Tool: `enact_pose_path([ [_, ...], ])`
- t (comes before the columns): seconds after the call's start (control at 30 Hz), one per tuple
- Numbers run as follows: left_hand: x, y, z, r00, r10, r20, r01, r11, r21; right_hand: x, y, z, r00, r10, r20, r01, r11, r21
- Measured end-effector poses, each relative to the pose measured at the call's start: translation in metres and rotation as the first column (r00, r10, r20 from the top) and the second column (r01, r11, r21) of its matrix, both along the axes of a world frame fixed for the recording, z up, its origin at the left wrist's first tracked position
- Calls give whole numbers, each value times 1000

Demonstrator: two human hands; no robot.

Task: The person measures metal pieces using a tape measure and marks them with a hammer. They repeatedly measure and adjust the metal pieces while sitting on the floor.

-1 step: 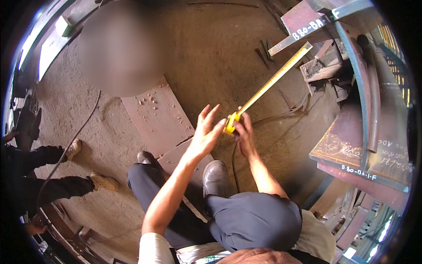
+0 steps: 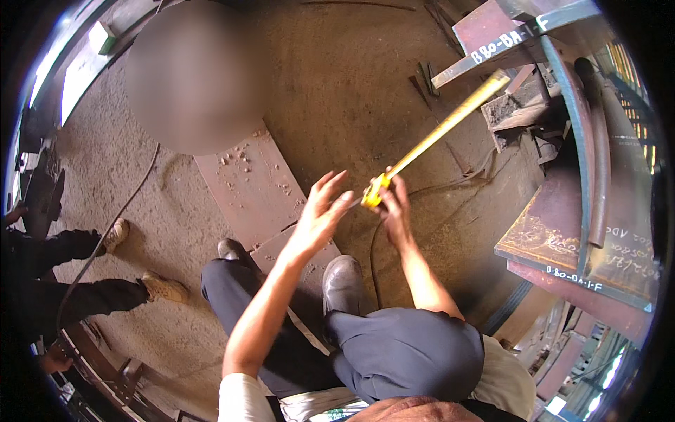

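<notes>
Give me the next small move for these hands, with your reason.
Probably bring the left hand in to steady the yellow tape measure: that hand is open just beside it, while the right hand alone seems to grip it. The long blade is extended toward the picture's upper right, and whether its tip touches anything is unclear, so a second grip might help.

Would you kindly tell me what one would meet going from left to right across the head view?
The co-worker's upper tan boot, the co-worker's lower tan boot, the wearer's left shoe, the wearer's left hand, the yellow tape case, the rust-stained steel piece.
</notes>
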State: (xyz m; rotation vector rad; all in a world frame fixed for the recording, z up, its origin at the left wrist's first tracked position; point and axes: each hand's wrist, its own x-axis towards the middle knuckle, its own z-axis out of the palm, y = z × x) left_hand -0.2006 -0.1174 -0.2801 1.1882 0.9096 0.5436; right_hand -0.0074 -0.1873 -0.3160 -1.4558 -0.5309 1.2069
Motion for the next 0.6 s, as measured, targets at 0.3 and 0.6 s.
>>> enact_pose_path([
  [0.3, -158, -30, -40, 923, 384, -34, -364, 838, -405, 92, 75, -25, 986, -80, 147, 46, 974, 222],
  [0.6, -176, -19, -63, 835, 538, 116, -442, 782, -439, 108, 105, -13, 974, -76, 212, 15, 961, 276],
])
